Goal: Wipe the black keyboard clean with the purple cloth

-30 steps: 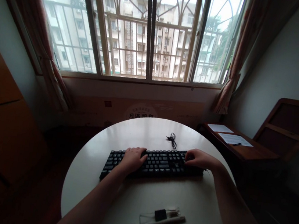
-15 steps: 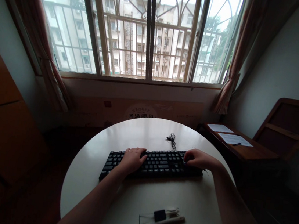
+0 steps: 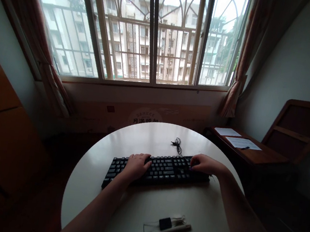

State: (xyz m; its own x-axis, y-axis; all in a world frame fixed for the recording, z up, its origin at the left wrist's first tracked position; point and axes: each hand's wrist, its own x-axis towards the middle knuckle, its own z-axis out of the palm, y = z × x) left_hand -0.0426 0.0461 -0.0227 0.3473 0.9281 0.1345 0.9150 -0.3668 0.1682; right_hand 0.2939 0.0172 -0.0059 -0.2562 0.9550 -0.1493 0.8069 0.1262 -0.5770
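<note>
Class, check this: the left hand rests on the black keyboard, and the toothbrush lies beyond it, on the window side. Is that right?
Not quite. The head view shows the toothbrush on the near side of the black keyboard, away from the window. The left hand does rest on the keyboard.

Likely a home: tied curtains

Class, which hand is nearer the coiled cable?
The right hand, at the right end of the keyboard; the left hand, on the keyboard's left half, is farther from the cable.
</note>
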